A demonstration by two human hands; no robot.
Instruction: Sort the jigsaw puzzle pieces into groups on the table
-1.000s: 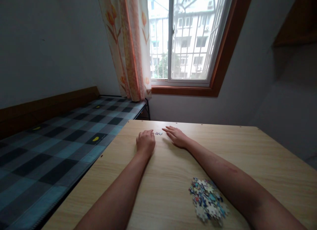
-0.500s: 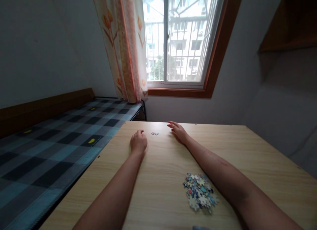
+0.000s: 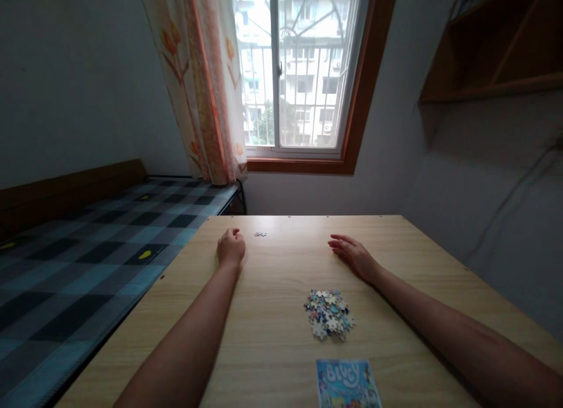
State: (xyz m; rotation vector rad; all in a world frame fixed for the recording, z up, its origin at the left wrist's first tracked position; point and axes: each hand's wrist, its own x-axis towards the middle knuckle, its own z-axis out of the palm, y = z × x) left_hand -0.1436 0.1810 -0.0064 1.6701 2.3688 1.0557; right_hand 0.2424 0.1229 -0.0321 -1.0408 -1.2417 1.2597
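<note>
My left hand [image 3: 231, 245] rests on the table near its far left corner, fingers curled into a loose fist. Whatever it holds, if anything, is hidden. Just right of it lies a small group of joined-looking puzzle pieces [image 3: 260, 234]. My right hand [image 3: 353, 254] is farther right, over the tabletop, with its fingers stretched out and nothing in them. Between my forearms, nearer to me, is a heap of loose jigsaw pieces [image 3: 329, 314], some colored side up and some pale. Below the heap lies a blue picture card [image 3: 347, 383] lettered "Bluey", cut off by the frame's bottom edge.
The light wooden table [image 3: 272, 326] stretches toward a window [image 3: 308, 74] with a flowered curtain [image 3: 206, 91]. Along its left side stands a bed with a checked cover [image 3: 109, 250]. A wooden wall shelf [image 3: 492, 62] hangs at the upper right.
My right hand has moved right, away from the small group of pieces. My left hand keeps its place beside them. The view has shifted, bringing the blue card farther into sight.
</note>
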